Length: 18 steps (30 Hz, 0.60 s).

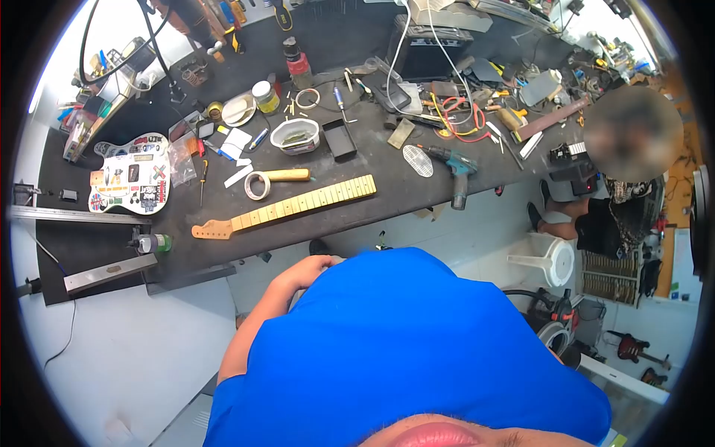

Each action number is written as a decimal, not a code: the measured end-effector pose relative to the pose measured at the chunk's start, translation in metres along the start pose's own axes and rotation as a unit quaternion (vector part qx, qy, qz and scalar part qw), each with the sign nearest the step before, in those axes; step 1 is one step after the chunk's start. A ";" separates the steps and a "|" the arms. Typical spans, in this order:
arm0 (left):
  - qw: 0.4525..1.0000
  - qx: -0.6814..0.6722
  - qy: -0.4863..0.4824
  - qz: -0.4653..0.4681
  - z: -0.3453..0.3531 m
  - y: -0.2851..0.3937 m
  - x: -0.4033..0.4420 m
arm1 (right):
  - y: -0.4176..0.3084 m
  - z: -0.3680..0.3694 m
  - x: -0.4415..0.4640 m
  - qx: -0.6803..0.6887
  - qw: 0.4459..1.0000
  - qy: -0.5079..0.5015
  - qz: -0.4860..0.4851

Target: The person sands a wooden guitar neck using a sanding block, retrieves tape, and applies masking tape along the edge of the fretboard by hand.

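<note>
My left hand is by the front of my blue shirt, below the bench edge. The shirt hides its fingers, so I cannot tell whether it holds anything. My right hand is out of view. A guitar neck lies along the front of the dark workbench, its headstock to the left. Behind it are a roll of tape and a wooden handle. A white guitar body covered in stickers lies at the left. A cordless drill rests near the edge, right of the neck.
A white tub, a black tray, a screwdriver and a small amplifier are on the bench. At the right end is another person. A white bin stands on the floor. Metal bar at lower left.
</note>
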<state>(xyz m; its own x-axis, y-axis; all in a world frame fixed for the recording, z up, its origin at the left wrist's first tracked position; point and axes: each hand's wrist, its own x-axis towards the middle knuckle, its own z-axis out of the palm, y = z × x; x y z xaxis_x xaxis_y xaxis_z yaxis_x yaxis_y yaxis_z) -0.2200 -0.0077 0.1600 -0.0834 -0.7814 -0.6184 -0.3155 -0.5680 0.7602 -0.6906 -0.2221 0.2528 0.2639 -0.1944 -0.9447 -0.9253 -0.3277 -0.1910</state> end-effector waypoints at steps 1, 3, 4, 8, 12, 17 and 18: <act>1.000 0.020 0.022 0.000 0.001 -0.004 -0.006 | 0.000 0.001 0.001 -0.003 1.000 -0.005 0.002; 0.997 -0.001 0.079 -0.027 0.002 -0.017 -0.014 | 0.002 0.005 0.002 -0.005 1.000 -0.017 0.007; 0.993 -0.010 0.106 -0.040 0.002 -0.024 -0.020 | 0.003 0.006 0.005 -0.005 1.000 -0.025 0.008; 0.972 0.060 0.229 0.016 -0.002 -0.063 -0.048 | 0.016 0.010 0.023 -0.027 0.994 -0.104 0.010; 0.969 0.094 0.225 -0.043 -0.012 -0.084 -0.050 | -0.031 -0.019 0.091 -0.159 0.963 -0.207 -0.065; 0.974 0.193 0.108 -0.053 0.001 -0.070 -0.032 | -0.113 -0.044 0.175 -0.151 0.971 0.103 -0.155; 0.970 0.221 0.095 -0.042 0.004 -0.082 -0.025 | -0.134 -0.047 0.188 -0.144 0.971 0.084 -0.170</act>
<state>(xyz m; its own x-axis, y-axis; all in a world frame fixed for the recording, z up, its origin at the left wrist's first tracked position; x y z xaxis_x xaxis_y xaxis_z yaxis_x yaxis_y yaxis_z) -0.1960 0.0596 0.1118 0.1220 -0.7949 -0.5943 -0.6912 -0.4977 0.5239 -0.5044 -0.2579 0.1132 0.6036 -0.1704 -0.7788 -0.6694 -0.6389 -0.3790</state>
